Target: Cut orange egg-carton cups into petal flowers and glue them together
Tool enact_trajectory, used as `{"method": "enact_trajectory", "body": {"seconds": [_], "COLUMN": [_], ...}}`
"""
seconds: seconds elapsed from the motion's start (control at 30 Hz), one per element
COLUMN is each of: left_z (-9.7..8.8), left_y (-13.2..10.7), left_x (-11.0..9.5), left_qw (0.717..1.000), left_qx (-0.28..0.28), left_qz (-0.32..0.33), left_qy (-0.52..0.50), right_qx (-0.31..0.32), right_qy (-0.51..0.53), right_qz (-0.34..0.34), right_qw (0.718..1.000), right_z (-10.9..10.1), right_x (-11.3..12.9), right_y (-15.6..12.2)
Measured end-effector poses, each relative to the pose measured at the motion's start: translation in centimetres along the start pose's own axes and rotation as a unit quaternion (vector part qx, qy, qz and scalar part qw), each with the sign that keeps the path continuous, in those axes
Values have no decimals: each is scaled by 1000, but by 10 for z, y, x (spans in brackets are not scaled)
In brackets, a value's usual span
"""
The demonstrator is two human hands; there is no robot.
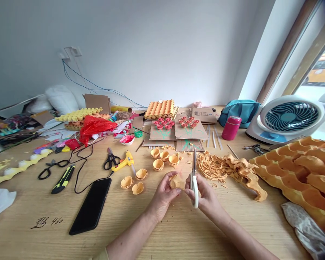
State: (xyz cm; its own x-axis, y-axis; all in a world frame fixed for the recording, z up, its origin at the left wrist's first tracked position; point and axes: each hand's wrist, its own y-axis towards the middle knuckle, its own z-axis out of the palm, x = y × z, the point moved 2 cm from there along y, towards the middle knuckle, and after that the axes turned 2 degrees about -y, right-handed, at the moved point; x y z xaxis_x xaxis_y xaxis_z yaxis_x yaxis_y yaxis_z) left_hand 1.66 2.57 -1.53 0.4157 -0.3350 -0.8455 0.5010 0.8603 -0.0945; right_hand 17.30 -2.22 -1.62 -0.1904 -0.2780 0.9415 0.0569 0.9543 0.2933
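Currently, the left hand (164,196) grips 1 egg-carton cup (176,182). The right hand (205,195) clasps white-handled scissors (195,191), blades toward 12 o'clock.

Scissors (194,172): metal, smooth plastic. Cup piece (177,181): moulded paper pulp, matt, rough. Desk (135,224): wood-grained, smooth. Red bag (95,129): thin, glossy plastic.

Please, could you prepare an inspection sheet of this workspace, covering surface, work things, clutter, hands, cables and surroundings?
Surface: wooden table, handwriting near the phone.
Work things: cup and scissors in hand; other cups and egg trays on the table.
Clutter: shavings, red bag, glue gun.
Hands: left hand holds the cup; right hand holds the scissors, blades pointing away from the person.
Cables: black cord near the phone; blue cables against the wall.
Surroundings: wall behind, fan and window at right.
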Motion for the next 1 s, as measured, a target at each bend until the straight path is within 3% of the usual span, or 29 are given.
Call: {"method": "enact_trajectory", "body": {"seconds": [0.17,0.43,1.0], "left_z": [-5,-12,-5], "left_y": [3,6,1], "left_x": [-10,-11,-16], "left_qw": [999,996,992], "left_qx": [-11,-6,-27], "left_qz": [39,90,114], "left_qy": [8,23,44], "right_qx": [79,143,190], "right_qy": [-81,-189,-169], "right_qz": [21,-2,-12], "right_qw": [993,971,967], "right_z": [-9,-7,-2], "right_x": [8,4,12], "right_y": [1,-1,-4]}}
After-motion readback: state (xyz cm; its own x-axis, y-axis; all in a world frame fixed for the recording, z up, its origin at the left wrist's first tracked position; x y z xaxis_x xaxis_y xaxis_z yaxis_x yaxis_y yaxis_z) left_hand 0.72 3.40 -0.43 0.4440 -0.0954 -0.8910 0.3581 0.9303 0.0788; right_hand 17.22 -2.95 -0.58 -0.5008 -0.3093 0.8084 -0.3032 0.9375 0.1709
